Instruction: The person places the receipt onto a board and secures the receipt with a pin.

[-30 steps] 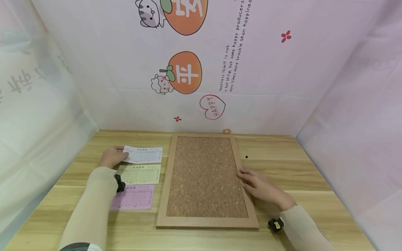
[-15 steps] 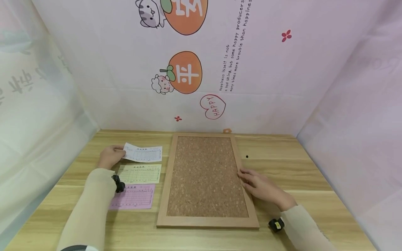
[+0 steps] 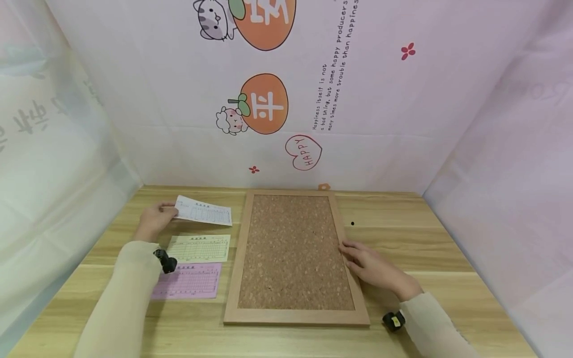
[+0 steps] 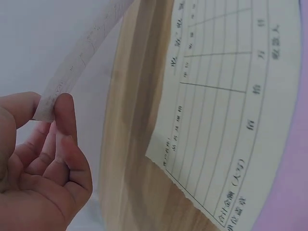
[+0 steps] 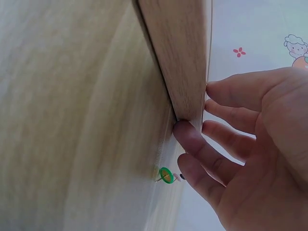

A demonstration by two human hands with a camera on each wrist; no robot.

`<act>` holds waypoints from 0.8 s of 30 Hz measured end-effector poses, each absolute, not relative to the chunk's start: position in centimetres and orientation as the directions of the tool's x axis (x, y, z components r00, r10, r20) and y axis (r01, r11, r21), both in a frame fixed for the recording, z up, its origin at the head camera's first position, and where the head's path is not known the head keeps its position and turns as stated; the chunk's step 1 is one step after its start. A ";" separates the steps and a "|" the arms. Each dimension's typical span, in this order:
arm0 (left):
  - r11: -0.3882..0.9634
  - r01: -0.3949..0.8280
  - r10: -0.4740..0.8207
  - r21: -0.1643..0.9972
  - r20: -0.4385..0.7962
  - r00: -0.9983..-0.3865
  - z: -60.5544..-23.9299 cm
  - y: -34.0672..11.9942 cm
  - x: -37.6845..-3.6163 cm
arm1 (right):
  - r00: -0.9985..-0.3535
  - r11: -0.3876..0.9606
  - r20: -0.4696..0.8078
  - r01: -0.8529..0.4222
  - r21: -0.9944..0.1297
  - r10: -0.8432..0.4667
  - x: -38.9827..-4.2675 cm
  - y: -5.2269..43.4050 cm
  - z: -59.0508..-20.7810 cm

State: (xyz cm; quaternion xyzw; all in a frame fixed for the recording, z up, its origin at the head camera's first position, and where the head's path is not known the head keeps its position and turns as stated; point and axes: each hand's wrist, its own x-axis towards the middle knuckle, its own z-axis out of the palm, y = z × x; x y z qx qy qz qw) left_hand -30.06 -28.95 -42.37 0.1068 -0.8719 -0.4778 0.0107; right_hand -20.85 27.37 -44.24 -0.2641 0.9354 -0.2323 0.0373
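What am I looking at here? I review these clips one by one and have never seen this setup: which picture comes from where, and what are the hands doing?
There is no machine: a person works with two bare hands, wearing a camera on the head and one on each wrist. The wide picture is the head view, looking down at a wooden table. The two close-ups come from the wrists.

On the table lies a framed cork board. Beside it are a yellow slip and a pink slip, and a green pushpin lies near the right hand's fingers.

The left hand pinches the end of a white slip between thumb and fingers, raised off the table. The right hand rests with straight fingers against the board's right edge.
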 end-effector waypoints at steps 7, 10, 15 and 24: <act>0.509 -0.139 -0.199 0.850 -0.041 -0.979 -41.6 -28.7 -29.7 | -0.857 0.751 0.059 -0.481 -0.452 -0.513 -20.9 27.3 -44.3; 0.509 -0.121 -0.188 0.852 -0.027 -0.982 -41.5 -28.7 -29.6 | -0.855 0.751 0.066 -0.486 -0.446 -0.514 -20.9 27.3 -44.3; 0.478 -0.102 -0.170 0.872 -0.022 -0.985 -41.5 -28.7 -29.5 | -0.853 0.750 0.060 -0.487 -0.449 -0.518 -21.0 27.4 -44.4; 0.385 -0.079 -0.157 0.920 -0.019 -0.987 -41.2 -28.2 -29.2 | -0.851 0.744 0.068 -0.492 -0.451 -0.521 -21.1 27.4 -44.4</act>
